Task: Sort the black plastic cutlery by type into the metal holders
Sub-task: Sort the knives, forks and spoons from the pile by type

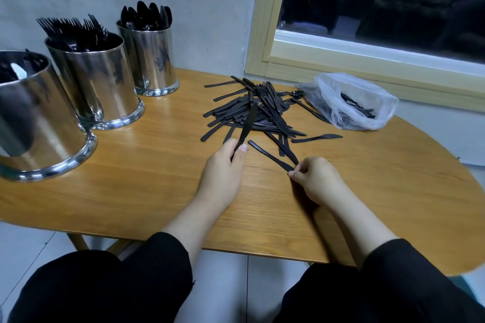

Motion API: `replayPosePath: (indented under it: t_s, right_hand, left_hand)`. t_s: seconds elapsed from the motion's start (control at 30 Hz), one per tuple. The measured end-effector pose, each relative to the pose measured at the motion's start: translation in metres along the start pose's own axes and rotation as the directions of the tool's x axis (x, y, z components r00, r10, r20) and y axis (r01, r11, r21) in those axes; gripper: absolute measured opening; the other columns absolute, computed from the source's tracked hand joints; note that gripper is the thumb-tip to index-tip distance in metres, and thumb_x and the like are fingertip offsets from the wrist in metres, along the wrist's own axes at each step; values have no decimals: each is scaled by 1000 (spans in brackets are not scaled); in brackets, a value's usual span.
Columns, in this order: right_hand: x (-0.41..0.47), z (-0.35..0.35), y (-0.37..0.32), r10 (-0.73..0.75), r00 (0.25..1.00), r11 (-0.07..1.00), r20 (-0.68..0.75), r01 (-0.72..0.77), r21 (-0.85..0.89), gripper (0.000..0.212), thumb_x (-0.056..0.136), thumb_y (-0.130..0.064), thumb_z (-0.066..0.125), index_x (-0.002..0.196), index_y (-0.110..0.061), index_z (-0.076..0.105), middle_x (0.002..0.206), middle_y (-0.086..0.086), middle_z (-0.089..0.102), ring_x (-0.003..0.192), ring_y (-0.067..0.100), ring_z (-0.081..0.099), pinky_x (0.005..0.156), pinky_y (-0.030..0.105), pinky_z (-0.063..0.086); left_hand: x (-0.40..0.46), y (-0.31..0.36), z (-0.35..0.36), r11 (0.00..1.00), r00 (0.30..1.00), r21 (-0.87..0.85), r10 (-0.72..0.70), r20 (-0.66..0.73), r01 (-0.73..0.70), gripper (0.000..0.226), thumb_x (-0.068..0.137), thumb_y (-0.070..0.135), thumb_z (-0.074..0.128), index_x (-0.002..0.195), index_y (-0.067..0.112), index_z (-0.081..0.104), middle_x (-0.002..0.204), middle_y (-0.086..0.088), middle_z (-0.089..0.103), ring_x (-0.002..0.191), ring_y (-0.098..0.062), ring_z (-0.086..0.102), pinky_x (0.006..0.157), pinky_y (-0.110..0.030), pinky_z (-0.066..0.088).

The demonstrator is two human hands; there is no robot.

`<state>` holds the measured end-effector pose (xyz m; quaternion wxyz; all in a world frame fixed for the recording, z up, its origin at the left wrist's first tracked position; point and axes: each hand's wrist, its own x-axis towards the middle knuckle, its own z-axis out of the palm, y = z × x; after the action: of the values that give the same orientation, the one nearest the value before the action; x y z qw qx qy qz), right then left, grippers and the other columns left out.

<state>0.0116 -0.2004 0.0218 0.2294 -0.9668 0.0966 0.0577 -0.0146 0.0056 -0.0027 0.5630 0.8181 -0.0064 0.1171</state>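
Left hand gripping knife, right hand pinching two utensil handles, no readable writing

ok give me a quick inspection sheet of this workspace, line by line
surface: wooden table with a rounded right end, set against a wall.
job's things: three metal holders at the left; the middle holder has forks, the far holder spoons, and the near holder contents are unclear. A loose pile of black cutlery lies mid-table.
clutter: clear plastic bag at the right, with more black cutlery inside.
grippers: left hand holds a knife raised over the pile; right hand pinches the end of another piece that lies on the table.
cables: nothing seen.
surroundings: window with a pale wood frame, dark outside; tiled floor below.
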Motion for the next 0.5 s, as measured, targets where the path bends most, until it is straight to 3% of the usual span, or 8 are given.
replayPosePath:
  t_s: [0.07,0.2,0.4,0.5]
  right_hand:
    - [-3,3,2,-32,999,999,-42,34,27,19,92,-38,70,81,-25,61,80,-7,63,91,23,61,92,48,51]
    - [-6,1,4,-21,996,997,-88,28,75,26,88,-39,75,99,-23,58,94,-5,63,101,23,61,95,46,50]
    - [1,-7,-5,47,998,999,34,-47,15,18,89,-40,73,90,-27,62,94,0,66,98,26,62,94,50,51]
    - [-2,-10,-5,4,999,999,48,-7,54,16,90,-33,72,90,-23,60,92,1,65,93,24,61,90,48,52]
  left_hand:
    - [-1,0,0,1000,1000,-8,-2,1,2,36,108,39,44,103,8,60,65,4,40,55,-11,34,54,-31,29]
    - [-2,2,0,1000,999,-11,-7,44,8,31,108,38,45,100,13,61,69,-1,48,59,-15,40,58,-33,34]
    - [-1,0,0,1000,999,-23,-17,51,18,28,108,38,45,99,18,62,70,-4,51,60,-17,45,58,-34,37]
    - [-3,2,0,1000,1000,19,25,17,-25,30,108,38,44,99,16,63,76,-13,59,66,-23,53,60,-38,43]
